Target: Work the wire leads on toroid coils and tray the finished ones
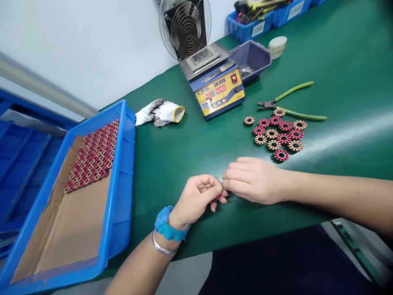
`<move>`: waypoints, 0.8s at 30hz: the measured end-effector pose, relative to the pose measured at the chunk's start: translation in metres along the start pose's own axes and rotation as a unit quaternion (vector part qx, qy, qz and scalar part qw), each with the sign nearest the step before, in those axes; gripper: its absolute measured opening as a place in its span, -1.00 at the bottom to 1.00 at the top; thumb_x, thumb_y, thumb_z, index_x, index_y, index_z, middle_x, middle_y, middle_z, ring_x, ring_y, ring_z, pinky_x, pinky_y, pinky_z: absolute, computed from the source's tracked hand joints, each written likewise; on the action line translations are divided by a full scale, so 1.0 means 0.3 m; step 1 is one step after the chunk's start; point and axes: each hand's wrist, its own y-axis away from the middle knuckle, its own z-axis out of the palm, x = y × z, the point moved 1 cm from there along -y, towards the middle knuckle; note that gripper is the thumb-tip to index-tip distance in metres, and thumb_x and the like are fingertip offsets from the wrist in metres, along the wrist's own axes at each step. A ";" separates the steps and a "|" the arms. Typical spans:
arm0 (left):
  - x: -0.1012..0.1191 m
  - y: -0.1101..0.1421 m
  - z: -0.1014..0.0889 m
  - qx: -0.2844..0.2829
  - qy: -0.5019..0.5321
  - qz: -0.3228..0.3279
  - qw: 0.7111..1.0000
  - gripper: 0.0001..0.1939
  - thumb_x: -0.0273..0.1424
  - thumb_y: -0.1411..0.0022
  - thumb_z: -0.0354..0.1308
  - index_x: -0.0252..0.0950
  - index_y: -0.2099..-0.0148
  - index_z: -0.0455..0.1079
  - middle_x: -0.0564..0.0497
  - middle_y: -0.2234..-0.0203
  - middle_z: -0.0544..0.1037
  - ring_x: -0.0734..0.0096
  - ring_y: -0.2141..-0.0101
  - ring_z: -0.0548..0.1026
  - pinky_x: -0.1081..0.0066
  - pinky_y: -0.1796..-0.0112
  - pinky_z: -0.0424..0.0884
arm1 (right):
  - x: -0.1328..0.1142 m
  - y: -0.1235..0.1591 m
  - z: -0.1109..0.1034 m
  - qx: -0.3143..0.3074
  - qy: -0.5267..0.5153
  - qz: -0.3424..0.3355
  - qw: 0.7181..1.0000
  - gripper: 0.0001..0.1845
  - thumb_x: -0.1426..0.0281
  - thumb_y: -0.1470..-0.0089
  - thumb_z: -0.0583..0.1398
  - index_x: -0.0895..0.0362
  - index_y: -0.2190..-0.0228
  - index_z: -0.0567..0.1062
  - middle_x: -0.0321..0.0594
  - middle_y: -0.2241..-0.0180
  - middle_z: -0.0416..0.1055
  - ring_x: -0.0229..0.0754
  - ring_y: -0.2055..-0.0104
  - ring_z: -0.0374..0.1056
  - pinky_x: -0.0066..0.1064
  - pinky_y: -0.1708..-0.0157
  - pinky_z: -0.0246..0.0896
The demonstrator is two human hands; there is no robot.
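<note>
My left hand is closed in a pinch around a small red wound stator core, which is mostly hidden by the fingers. Its thumb and fingertips meet those of my right hand, just above the near part of the table. The fingers of my right hand are pressed together at the core, and whatever they grip is too small or hidden to make out. Beyond my right hand lies a loose group of similar stator cores, some red and some tan, with dark round centres.
Green-handled cutters lie behind the cores. A blue tray with rows of cores on cardboard stands at left, near white gloves. At the back are a solder pot with a lit display, a fan, a purple bin and blue boxes.
</note>
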 end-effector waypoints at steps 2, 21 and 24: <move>0.001 0.004 0.003 0.050 -0.078 0.077 0.993 -0.70 -0.22 -0.25 0.26 -0.32 0.41 0.37 -0.03 0.53 0.55 0.53 0.60 0.39 0.53 0.57 0.32 | -0.004 -0.008 0.004 -0.017 -0.087 0.080 0.993 -0.70 0.45 -0.35 0.02 0.15 0.42 0.43 -0.14 0.42 0.51 -0.18 0.42 0.33 -0.34 0.42 0.12; -0.012 -0.039 -0.020 0.130 0.000 0.088 0.988 -0.69 -0.18 -0.24 0.26 -0.38 0.28 0.44 0.00 0.50 0.53 0.59 0.55 0.32 0.56 0.55 0.14 | 0.053 0.012 -0.037 0.109 -0.172 0.218 0.955 -0.82 0.41 -0.31 0.11 0.10 0.38 0.38 -0.32 0.48 0.33 -0.29 0.50 0.26 -0.44 0.46 0.17; -0.024 -0.046 -0.015 0.123 0.063 0.100 0.985 -0.62 -0.16 -0.26 0.18 -0.34 0.01 0.36 -0.02 0.33 0.57 0.54 0.49 0.36 0.52 0.54 0.12 | 0.066 0.019 0.000 0.032 -0.175 0.208 0.962 -0.89 0.33 -0.23 0.22 0.13 0.27 0.48 -0.29 0.43 0.40 -0.25 0.48 0.34 -0.41 0.45 0.24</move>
